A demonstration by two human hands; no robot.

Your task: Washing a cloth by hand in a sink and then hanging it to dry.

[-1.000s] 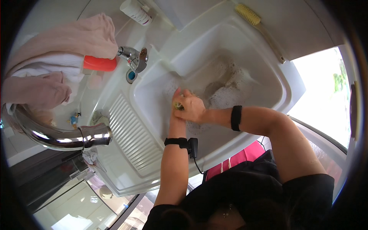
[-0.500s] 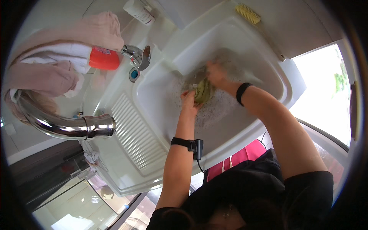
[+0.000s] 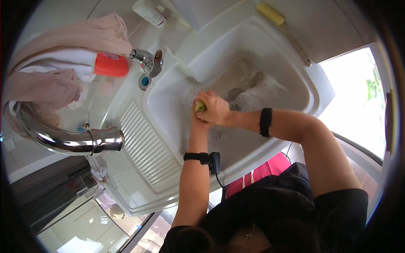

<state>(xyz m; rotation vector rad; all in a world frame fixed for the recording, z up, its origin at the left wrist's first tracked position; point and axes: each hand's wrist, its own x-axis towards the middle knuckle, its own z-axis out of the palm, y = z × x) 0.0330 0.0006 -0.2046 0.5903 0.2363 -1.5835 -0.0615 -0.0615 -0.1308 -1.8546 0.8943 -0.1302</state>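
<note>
Above the soapy water of a white laundry sink (image 3: 306,90), my two hands are pressed together around a crumpled yellow-green cloth (image 3: 201,106). My left hand (image 3: 196,116) is closed on the cloth from the left, its fingers mostly hidden behind the other hand. My right hand (image 3: 217,110) wraps over the cloth from the right. Only a small patch of the cloth shows between the hands. Murky grey water with foam (image 3: 249,86) fills the basin below and behind them.
To the left lie the ribbed washboard (image 3: 145,145) and a chrome spout (image 3: 107,140). A chrome tap (image 3: 151,63), red bottle (image 3: 110,64), draped pink cloths (image 3: 93,33) and white bottle (image 3: 149,13) stand farther back. A yellow-bristled brush (image 3: 271,13) rests on the back rim.
My right hand has come left from the water onto the cloth, meeting my left hand. The cloth has gone from hanging partly loose to bunched between both hands.
</note>
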